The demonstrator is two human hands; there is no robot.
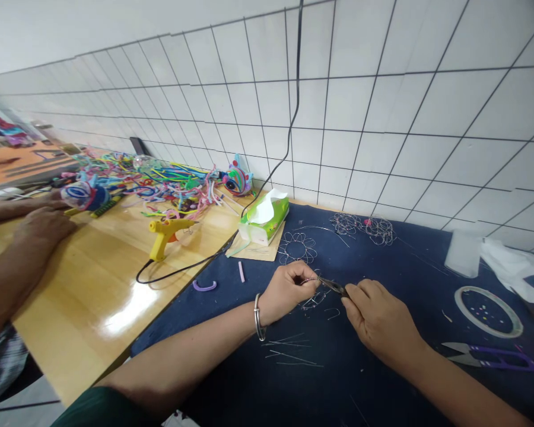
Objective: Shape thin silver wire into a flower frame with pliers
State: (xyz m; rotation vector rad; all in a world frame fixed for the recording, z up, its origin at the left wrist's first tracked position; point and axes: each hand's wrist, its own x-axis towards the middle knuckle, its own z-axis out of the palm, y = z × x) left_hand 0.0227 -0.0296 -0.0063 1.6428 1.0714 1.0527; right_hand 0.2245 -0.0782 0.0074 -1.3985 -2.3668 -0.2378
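Observation:
My left hand point(287, 290), with a metal bangle on its wrist, is closed in a pinch on a thin silver wire piece point(310, 281) over the dark blue cloth point(382, 379). My right hand point(378, 317) is closed round small dark pliers point(333, 287), whose tip meets the wire right by my left fingertips. Several loose cut wires point(289, 353) lie on the cloth just below my hands. Finished wire flower shapes point(297, 247) rest a little beyond my left hand.
A yellow glue gun point(164, 234) with a black cord, a green tissue pack point(264, 218) and a heap of coloured pipe cleaners point(169, 184) lie on the wooden table point(93, 296). Another person's forearms point(22, 249) rest at the left. Purple snips point(489, 356) and a tape ring point(487, 310) lie on the right.

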